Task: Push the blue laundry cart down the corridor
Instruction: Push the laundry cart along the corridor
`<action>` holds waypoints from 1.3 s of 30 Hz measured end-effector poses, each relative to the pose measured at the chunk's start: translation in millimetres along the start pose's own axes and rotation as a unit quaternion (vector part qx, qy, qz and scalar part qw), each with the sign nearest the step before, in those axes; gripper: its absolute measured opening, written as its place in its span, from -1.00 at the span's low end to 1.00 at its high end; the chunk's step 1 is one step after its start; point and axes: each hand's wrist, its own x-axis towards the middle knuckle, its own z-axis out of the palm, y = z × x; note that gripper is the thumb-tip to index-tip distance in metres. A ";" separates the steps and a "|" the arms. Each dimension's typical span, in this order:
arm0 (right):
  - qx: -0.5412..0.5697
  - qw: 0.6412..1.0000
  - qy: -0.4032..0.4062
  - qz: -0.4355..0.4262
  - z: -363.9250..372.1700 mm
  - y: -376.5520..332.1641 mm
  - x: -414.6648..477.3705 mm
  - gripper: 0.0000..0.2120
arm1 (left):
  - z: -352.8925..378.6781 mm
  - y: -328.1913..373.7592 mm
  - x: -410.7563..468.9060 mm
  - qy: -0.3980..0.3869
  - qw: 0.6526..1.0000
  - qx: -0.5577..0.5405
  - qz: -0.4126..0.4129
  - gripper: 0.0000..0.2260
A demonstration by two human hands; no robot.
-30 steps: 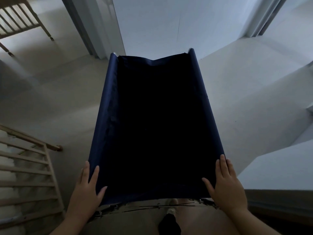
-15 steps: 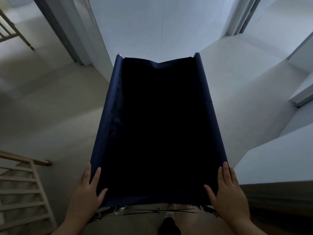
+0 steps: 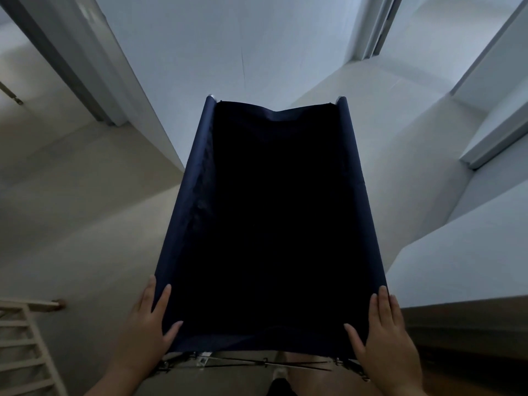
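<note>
As the near corners of the blue laundry cart (image 3: 271, 224) are pressed, the left hand (image 3: 145, 324) and right hand (image 3: 385, 335) are laid flat, fingers straight, thumbs spread

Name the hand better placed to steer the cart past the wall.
Probably the left hand: both it and the right hand press the blue cart, but open floor lies ahead-right, so its push turns there.

The light is dim and bluish; the wall (image 3: 228, 52) ahead of me is brightest, the floor (image 3: 85, 210) greyer. The inside of my cart (image 3: 271, 224) is black, without detail. The door frame (image 3: 94, 67) bows near the wide-angle edge; little blur
</note>
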 end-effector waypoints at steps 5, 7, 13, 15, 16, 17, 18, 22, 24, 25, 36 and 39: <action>-0.030 0.999 -0.007 0.028 -4.5 13.6 5.1 0.11 | -3.8 21.1 18.8 -0.015 1.000 -0.003 0.014 -0.31; -0.024 0.999 -0.009 0.042 -12.8 17.5 7.7 0.14 | -6.5 30.0 28.7 -0.023 0.999 0.012 0.022 -0.28; 0.045 0.997 -0.046 0.050 -24.9 42.6 11.4 0.00 | -2.9 54.3 53.4 -0.026 0.998 0.037 0.046 -0.20; 0.044 0.997 -0.033 0.045 -25.0 50.7 15.3 0.03 | -1.8 61.2 62.5 -0.028 0.997 0.045 0.057 -0.22; 0.039 0.997 -0.040 0.054 -30.1 51.4 18.6 0.07 | -2.6 64.6 68.3 -0.032 0.997 0.047 0.061 -0.23; 0.016 0.997 -0.027 0.064 -30.9 52.7 20.3 0.14 | -3.4 67.9 73.5 -0.033 0.996 0.047 0.062 -0.24; 0.005 0.998 -0.013 0.068 -28.1 55.9 23.2 0.20 | -3.3 71.6 78.5 -0.033 0.996 0.046 0.062 -0.25; 0.046 0.995 0.020 0.083 -27.0 63.4 24.9 0.21 | -5.6 86.9 95.1 -0.029 0.996 0.056 0.059 -0.23; 0.048 0.995 0.013 0.091 -32.2 67.0 26.4 0.10 | -7.4 92.5 102.8 -0.029 0.996 0.055 0.061 -0.22; 0.059 0.994 0.011 0.094 -32.8 69.5 27.1 0.04 | -7.6 94.0 106.6 -0.027 0.996 0.054 0.063 -0.23; 0.072 0.992 0.059 0.079 -15.8 86.0 54.2 -0.21 | -6.4 98.4 144.4 -0.017 0.989 0.091 0.113 -0.40; 0.069 0.992 0.062 0.083 -14.6 88.1 62.8 -0.20 | -9.0 103.6 154.4 -0.021 0.992 0.082 0.098 -0.35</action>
